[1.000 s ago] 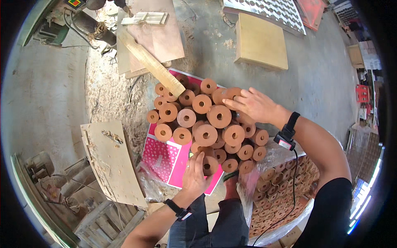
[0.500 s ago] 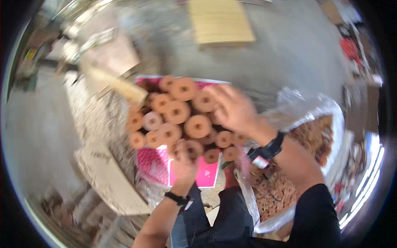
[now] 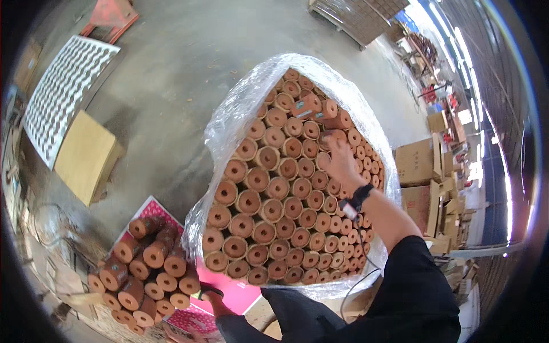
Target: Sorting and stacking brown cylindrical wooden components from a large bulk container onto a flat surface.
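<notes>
Reddish-brown cylinders with a hole through the middle stand packed in rows inside a clear plastic wrap (image 3: 220,134). My right hand (image 3: 343,163) is over the far right part of this batch, its fingers closed round one cylinder (image 3: 333,136). Just beyond it, a few loose cylinders (image 3: 307,106) lie on their sides on top. A stacked pile of similar cylinders (image 3: 132,290) rests at the lower left on a pink printed sheet (image 3: 231,292). My left wrist, with a dark band (image 3: 209,292), is at the pile's right side; the fingers of that hand are hidden.
A yellowish board (image 3: 86,157) and a white perforated sheet (image 3: 71,91) lie on the concrete floor at the left. Cardboard boxes (image 3: 417,163) stand on the right. A loaded pallet (image 3: 360,20) is at the far side. A dark cord (image 3: 355,288) hangs by my right arm.
My view has swung right, from the loose pile to the wrapped batch. My right hand has moved from the pile onto a cylinder in the batch. My left hand has gone out of sight by the pile.
</notes>
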Motion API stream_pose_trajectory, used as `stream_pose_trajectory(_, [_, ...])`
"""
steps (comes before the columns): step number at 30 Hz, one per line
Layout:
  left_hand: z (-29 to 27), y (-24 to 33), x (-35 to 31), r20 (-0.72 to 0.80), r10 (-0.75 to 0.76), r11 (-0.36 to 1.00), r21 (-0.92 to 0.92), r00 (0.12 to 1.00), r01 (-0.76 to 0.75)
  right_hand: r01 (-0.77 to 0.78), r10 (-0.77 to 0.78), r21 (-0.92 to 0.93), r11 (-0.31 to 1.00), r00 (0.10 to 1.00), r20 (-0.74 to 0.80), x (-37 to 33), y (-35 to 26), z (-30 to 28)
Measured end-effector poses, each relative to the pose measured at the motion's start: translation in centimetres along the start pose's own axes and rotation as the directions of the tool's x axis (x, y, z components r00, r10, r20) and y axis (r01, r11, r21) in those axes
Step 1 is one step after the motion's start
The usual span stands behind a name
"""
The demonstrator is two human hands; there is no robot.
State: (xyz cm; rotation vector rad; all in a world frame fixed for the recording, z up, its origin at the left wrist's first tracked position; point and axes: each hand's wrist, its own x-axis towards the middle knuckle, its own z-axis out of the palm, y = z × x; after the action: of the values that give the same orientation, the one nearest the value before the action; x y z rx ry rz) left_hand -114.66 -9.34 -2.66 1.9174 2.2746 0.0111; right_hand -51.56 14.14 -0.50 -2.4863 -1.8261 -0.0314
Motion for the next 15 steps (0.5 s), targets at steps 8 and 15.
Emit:
stream_pose_trajectory(8, [1.8, 12.7, -0.6, 0.315, 0.000, 0.905, -0.404, 0.949, 0.134, -0.264, 0.261, 0.053, 0.963, 0.963, 0.064, 16.3, 4.7, 2.7])
stream_pose_trajectory(15, [-1.5, 16.7, 0.4, 0.348, -0.046, 0.955, -0.260, 0.936, 0.144, -0.564, 0.579, -0.134, 0.815, 0.783, 0.228, 19.1, 3.5, 6.2])
